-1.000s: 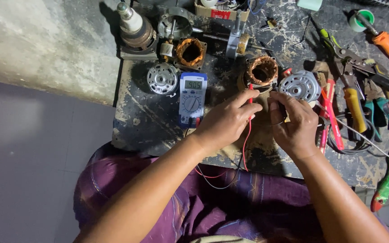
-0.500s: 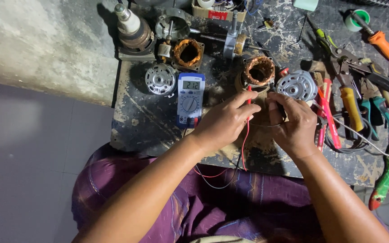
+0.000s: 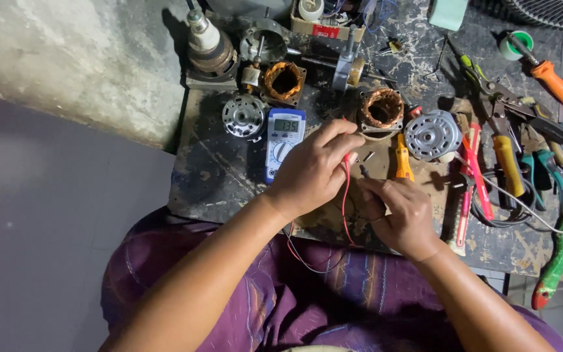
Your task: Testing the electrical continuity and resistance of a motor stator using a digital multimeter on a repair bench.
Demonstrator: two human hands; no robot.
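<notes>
Two hands worked over a grimy bench [image 3: 223, 169]. The left hand [image 3: 314, 173] was closed around a red probe [image 3: 346, 160], its red lead [image 3: 345, 208] trailing down toward the lap. The right hand [image 3: 402, 215] pinched a black probe [image 3: 363, 171], tip pointing up and left, close to the red one. Just beyond the fingers sat a copper-wound stator [image 3: 381, 109]. A blue-edged multimeter [image 3: 284, 140] lay left of the left hand, touching its knuckles or nearly so. A silver end cap [image 3: 433, 134] and a yellow screwdriver [image 3: 402, 158] lay right of the probes.
</notes>
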